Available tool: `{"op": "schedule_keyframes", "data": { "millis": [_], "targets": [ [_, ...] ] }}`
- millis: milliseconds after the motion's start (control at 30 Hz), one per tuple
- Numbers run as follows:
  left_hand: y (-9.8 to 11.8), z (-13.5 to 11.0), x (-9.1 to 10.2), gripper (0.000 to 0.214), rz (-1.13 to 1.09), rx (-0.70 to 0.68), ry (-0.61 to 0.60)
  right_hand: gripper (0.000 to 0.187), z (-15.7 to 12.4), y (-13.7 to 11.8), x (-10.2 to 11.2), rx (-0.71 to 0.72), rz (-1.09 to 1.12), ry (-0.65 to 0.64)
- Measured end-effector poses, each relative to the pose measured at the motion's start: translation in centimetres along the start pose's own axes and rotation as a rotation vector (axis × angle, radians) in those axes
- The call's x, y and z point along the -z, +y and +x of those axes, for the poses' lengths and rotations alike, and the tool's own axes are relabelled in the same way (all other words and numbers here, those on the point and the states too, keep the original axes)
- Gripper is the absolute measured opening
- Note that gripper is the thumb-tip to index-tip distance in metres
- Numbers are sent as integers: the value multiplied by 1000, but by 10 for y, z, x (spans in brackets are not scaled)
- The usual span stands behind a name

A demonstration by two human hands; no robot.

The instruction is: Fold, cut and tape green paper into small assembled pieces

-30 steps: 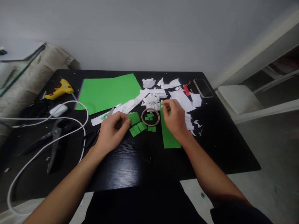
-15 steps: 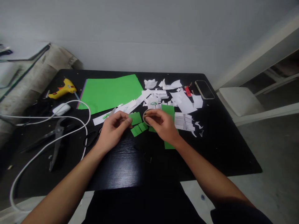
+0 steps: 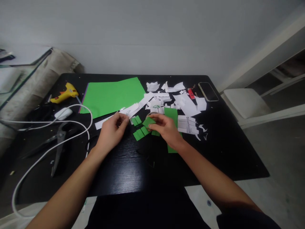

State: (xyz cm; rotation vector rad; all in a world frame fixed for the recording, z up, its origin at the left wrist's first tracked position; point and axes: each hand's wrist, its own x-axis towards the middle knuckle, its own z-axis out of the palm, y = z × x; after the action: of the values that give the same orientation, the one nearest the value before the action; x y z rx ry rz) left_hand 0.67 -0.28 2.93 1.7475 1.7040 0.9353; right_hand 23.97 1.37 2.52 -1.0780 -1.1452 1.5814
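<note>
paper in a small green piece [image 3: 149, 122] looks very light, thin and fairly crisp, likely to crease or tear if squeezed hard; a gentle pinch at an edge or corner should suit it. the right hand [image 3: 166, 128] has it nipped between thumb and fingers at its right end, and the rest sticks out past the fingertips toward the left hand [image 3: 111, 130]. the piece is over the middle of the desk [image 3: 214, 156], well in from both side edges. the left hand's thumb and forefinger are curled close together; whether they pinch anything cannot be made out. between the hands, just left of the held piece, lie slit green scraps [image 3: 141, 133]. a green strip [image 3: 172, 147] runs beneath the right hand toward the desk's front edge; a big green sheet [image 3: 111, 95] lies toward the back left corner.
</note>
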Motion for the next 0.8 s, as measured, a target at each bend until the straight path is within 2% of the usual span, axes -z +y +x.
{"op": "schedule_keyframes", "data": {
  "millis": [233, 433, 533, 667, 800],
  "targets": [
    [-14, 9, 7, 15, 253, -59, 12, 29, 1, 2, 0, -24, -41, 19],
    [-11, 9, 12, 19, 223, 5, 62, 37, 3, -4, 6, 39, -44, 79],
    [-2, 4, 5, 24, 48, -36, -7, 45, 3, -4, 7, 67, -58, 98],
    [12, -3, -5, 29, -234, 0, -181, 50, 0, 3, 1, 58, -88, 34],
    [20, -7, -8, 29, -323, 16, -309, 54, -4, 11, -6, 83, -127, -28]
  ]
}}
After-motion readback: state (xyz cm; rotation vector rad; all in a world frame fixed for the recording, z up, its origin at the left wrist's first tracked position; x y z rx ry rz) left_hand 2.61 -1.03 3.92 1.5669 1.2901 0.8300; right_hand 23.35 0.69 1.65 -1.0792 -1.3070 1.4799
